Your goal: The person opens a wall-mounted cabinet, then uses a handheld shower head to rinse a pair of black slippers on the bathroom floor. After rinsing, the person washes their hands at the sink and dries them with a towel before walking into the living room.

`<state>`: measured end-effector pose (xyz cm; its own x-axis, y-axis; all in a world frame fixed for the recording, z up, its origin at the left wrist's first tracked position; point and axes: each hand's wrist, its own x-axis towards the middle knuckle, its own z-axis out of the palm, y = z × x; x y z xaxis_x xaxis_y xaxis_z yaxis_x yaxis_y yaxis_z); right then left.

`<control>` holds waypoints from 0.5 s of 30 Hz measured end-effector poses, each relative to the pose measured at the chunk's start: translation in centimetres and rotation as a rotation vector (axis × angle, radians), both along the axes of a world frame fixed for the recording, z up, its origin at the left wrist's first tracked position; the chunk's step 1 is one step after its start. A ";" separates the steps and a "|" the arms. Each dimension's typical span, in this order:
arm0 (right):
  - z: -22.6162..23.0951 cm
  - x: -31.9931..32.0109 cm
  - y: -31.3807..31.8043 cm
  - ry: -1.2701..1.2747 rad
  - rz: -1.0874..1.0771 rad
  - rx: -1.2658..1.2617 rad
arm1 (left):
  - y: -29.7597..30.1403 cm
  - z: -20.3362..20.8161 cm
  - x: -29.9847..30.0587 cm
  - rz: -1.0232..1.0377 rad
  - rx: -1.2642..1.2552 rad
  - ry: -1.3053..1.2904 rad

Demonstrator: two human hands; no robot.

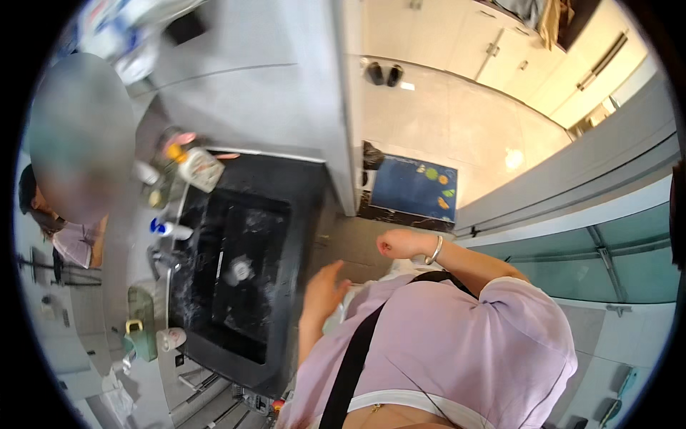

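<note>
Beside the right edge of a black sink (286, 325), my left hand (326, 289) is held with its fingers stretched and the thumb apart. It holds nothing. My right hand (401, 244) is in front of my body, its fingers curled into a loose fist. Nothing shows sticking out of that fist, and a silver bangle (434, 250) circles the wrist. The sink's wet basin has whitish streaks around its drain (241, 270). A metal faucet (166, 262) stands at its left side.
Along the sink's left side stand a pump bottle with a yellow top (200, 170), a white bottle with a blue cap (170, 229), a cup (171, 339) and a green container (141, 322). Ahead, a doorway has a blue mat (414, 187); dark slippers (384, 74) lie beyond. Glass panels (572, 261) are at right.
</note>
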<state>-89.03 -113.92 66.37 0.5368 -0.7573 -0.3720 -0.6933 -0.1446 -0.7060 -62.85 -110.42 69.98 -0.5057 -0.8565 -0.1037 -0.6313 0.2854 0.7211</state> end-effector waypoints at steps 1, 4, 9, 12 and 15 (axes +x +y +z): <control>-0.1 -4.0 0.5 -0.036 -0.050 0.012 | -1.5 0.4 -3.2 -0.001 -0.057 -0.059; -1.4 -15.8 2.4 -0.093 -0.194 -0.020 | -4.3 1.7 -11.7 -0.080 -0.086 -0.301; -4.8 -27.1 3.3 -0.120 -0.453 0.090 | -6.8 1.1 -22.3 -0.140 0.092 -0.246; -4.9 -31.5 1.5 -0.217 -0.527 0.116 | -8.4 1.6 -27.4 -0.153 0.250 -0.159; -4.7 -35.5 -2.8 -0.233 -0.605 0.157 | -12.0 1.5 -31.3 -0.144 0.313 -0.145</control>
